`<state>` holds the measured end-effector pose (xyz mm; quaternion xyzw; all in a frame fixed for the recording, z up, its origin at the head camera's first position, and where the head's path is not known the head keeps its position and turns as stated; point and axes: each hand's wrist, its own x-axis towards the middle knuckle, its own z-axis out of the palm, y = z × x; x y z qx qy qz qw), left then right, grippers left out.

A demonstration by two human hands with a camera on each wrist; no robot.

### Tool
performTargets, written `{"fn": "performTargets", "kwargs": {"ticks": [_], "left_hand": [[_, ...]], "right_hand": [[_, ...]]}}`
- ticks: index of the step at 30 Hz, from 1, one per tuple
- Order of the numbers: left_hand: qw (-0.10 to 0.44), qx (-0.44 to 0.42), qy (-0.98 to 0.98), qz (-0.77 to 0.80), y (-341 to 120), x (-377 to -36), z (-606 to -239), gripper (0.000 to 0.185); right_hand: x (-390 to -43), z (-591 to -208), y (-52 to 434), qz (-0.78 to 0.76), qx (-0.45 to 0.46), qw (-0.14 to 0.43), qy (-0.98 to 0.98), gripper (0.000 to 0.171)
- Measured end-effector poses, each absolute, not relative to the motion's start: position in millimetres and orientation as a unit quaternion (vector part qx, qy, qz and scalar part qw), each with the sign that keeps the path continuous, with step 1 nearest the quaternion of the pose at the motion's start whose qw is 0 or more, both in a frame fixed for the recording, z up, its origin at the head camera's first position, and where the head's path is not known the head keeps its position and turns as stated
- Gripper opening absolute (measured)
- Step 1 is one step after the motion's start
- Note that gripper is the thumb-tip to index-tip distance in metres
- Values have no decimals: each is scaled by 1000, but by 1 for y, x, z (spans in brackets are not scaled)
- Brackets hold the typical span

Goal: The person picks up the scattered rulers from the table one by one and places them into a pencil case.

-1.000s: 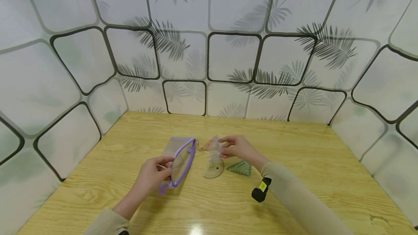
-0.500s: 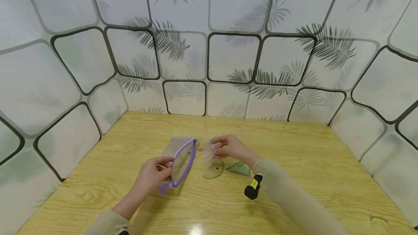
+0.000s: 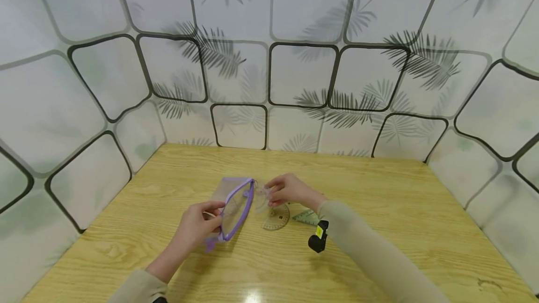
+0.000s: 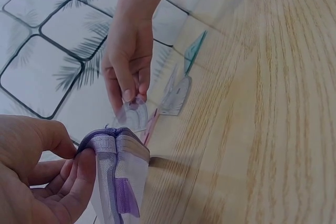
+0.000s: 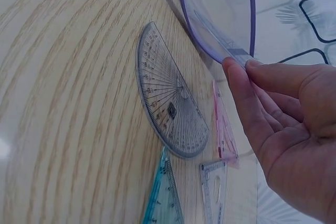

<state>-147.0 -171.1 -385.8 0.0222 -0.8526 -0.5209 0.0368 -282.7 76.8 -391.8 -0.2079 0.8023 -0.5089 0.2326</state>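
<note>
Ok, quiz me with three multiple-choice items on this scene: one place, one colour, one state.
1. Where does the protractor lie?
A inside the pouch
B on the table, between pouch and teal triangle
C in the left hand
2. The pouch's trim is:
A purple
B red
C black
3. The left hand:
A lies flat on the table
B holds the teal triangle
C grips the pouch
Answers: B, the protractor lies flat on the wood; A, the zip edge is purple; C, its fingers curl round the pouch's edge.
</note>
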Motion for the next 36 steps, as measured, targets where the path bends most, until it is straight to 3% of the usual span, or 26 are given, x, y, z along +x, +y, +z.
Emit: {"fn": "performTargets", "kwargs": {"ticks": [21,36], "left_hand": [[34,24,-854,-519,-169,-146,-383,41],[39,26,-851,-523,-166,-146,-383,42]], "right_hand": [[-291,-390,49,-496,-190,280,800,42],[-292,-385,31,-494,-170,279,806,39]]}}
